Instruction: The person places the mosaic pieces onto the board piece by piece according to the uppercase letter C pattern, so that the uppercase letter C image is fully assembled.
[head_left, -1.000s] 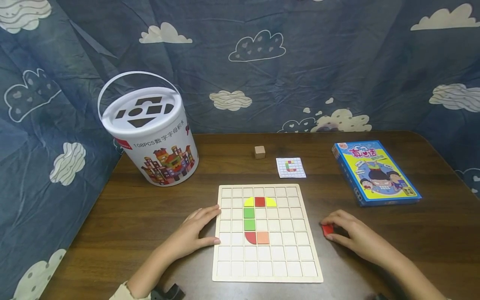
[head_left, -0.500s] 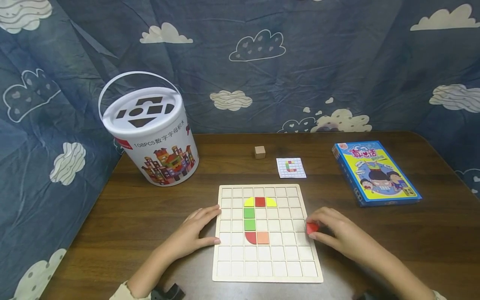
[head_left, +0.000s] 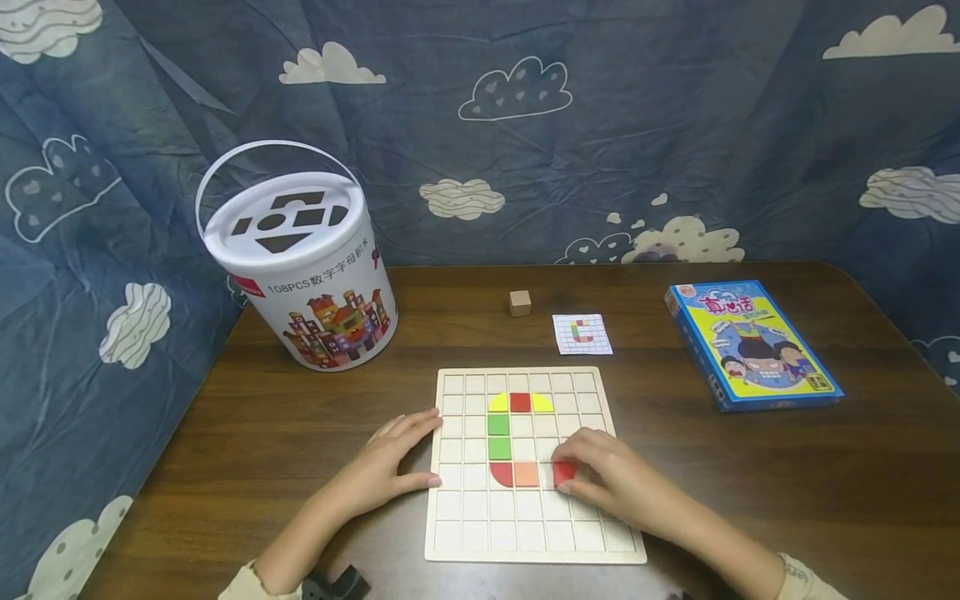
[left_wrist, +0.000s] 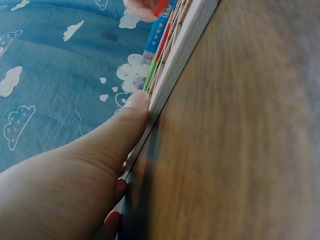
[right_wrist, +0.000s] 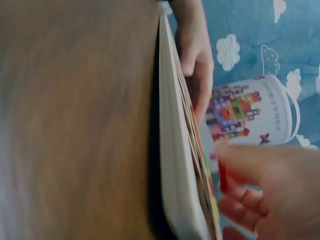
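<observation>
A pale wooden grid board (head_left: pixel 536 531) lies in front of me. Its cells hold a red square (head_left: pixel 520 402), two yellow quarter-rounds (head_left: pixel 498 404), two green squares (head_left: pixel 498 425), a red quarter-round (head_left: pixel 502 475) and an orange square (head_left: pixel 527 474). My right hand (head_left: pixel 622 479) pinches a red square tile (head_left: pixel 564 475) between thumb and fingers, over the board just right of the orange square; the tile (right_wrist: pixel 223 175) shows edge-on in the right wrist view. My left hand (head_left: pixel 382 462) rests at the board's left edge, thumb and fingertips touching the rim, fingers relaxed.
Behind the board lie a small wooden cube (head_left: pixel 520 303) and a paper card (head_left: pixel 582 335) printed with a coloured grid pattern. A white block bucket (head_left: pixel 337 308) stands at the back left. On the right is a blue and yellow box (head_left: pixel 753 346).
My right hand has moved left with the red tile, from the tabletop beside the board to over its lower middle cells. The left hand has stayed in place.
</observation>
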